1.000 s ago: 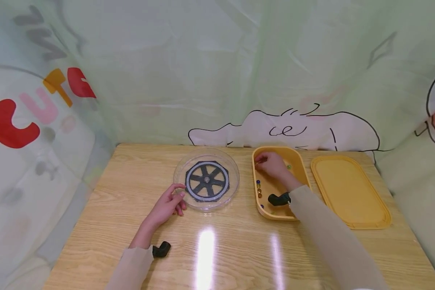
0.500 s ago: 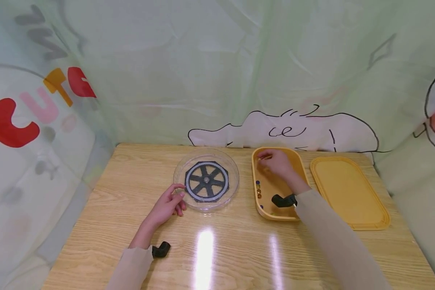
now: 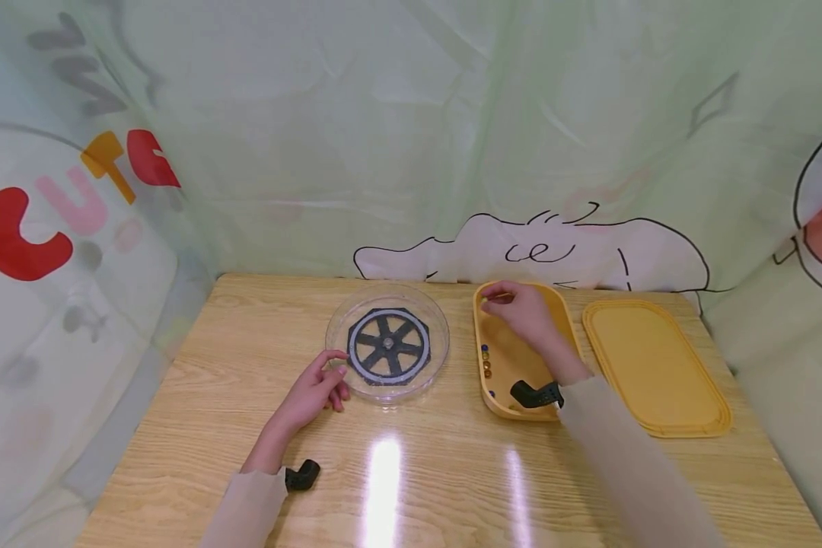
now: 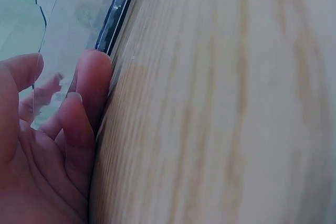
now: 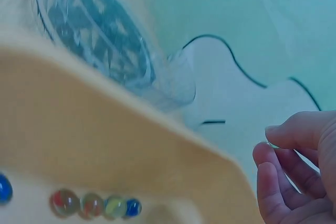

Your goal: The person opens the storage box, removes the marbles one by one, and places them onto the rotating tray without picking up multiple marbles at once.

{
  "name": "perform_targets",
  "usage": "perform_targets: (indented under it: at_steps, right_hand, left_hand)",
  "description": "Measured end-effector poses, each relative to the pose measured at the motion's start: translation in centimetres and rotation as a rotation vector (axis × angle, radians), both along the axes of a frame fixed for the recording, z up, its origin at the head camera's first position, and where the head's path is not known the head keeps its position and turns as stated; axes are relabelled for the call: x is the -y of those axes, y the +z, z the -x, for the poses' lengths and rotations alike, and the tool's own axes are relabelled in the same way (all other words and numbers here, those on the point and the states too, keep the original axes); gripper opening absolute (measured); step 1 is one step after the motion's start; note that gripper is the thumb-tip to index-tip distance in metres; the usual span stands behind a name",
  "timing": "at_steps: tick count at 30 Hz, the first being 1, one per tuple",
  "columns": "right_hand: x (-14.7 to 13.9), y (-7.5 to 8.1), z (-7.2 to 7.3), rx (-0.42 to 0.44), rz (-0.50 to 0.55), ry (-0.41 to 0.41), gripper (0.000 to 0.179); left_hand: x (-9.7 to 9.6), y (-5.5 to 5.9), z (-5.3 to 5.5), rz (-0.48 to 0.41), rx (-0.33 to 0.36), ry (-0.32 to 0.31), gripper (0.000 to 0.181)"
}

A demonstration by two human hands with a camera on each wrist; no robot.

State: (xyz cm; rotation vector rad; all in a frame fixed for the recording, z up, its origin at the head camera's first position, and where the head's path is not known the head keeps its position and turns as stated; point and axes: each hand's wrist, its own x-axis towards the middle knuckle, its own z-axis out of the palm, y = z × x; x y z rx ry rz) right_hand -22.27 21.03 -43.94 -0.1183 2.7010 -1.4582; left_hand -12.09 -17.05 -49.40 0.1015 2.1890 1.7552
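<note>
**1 small greenish glassy ball (image 5: 272, 145) is in the right hand (image 3: 520, 310), not yet put down**

The ball (I think it is a marble, but only a thin part of it shows) is pinched between the thumb and the fingertips of the right hand. The gap between these tips is very small, just enough for the ball. In the head view, this grip is above the far left corner of an orange-yellow rounded plastic tray (image 3: 514, 354).

Inside this tray, 5 glass marbles (image 5: 116, 206) can be seen near its left wall: 4 are in a row, and 1 blue marble lies apart from them. The right arm covers some of the tray, so I cannot tell the full number.

To the left of the tray stands a round clear plastic dish (image 3: 438, 346). In it lies a black octagonal piece with spokes (image 3: 404, 348) and a pale ring. The left hand (image 3: 315, 392) rests at the near left edge of the dish, its fingers loosely bent; it seems to steady the dish, without firm grip.

As I judge, picking up this 1 ball is done, and placing it is left. The 5 marbles remain in the tray. A small shiny spot is at the centre of the spokes, but I cannot tell if it is a marble.

On the right, a flat orange-yellow plastic lid (image 3: 657, 369) lies on the light wooden table (image 3: 452, 472).
</note>
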Motion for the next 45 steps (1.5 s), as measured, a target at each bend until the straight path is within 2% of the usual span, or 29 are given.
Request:
perform_targets:
  at_steps: [5,15,17,22,25,36,45]
  right_hand:
    - [1.4,0.7,-0.9,-0.026,0.037,0.027,0.021]
    - [5.6,0.1,-2.5,-0.074,0.088,0.084,0.021]
    - [6.4,0.0,-2.7,-0.081,0.083,0.091,0.019]
    - [8.0,-0.3,-3.2,-0.07,0.093,0.105,0.019]
    - [8.8,-0.5,-3.6,-0.059,0.117,0.112,0.02]
    - [9.9,-1.9,-4.6,-0.049,0.174,0.143,0.019]
    - [10.1,-2.6,-5.2,-0.028,0.178,0.15,0.019]
  left_hand:
    - [-0.1,0.0,-0.1,0.0,0.002,0.002,0.034]
    - [0.0,0.0,0.0,0.011,-0.005,0.008,0.033]
    - [0.1,-0.3,0.1,0.015,-0.004,0.009,0.033]
    - [0.4,-2.3,0.6,-0.001,-0.004,0.034,0.035]
    - [0.5,-2.9,0.7,-0.021,-0.004,0.047,0.036]
    - [0.5,-3.3,0.7,0.001,-0.028,0.095,0.033]
    - [0.1,-3.2,0.5,0.001,-0.023,0.092,0.032]
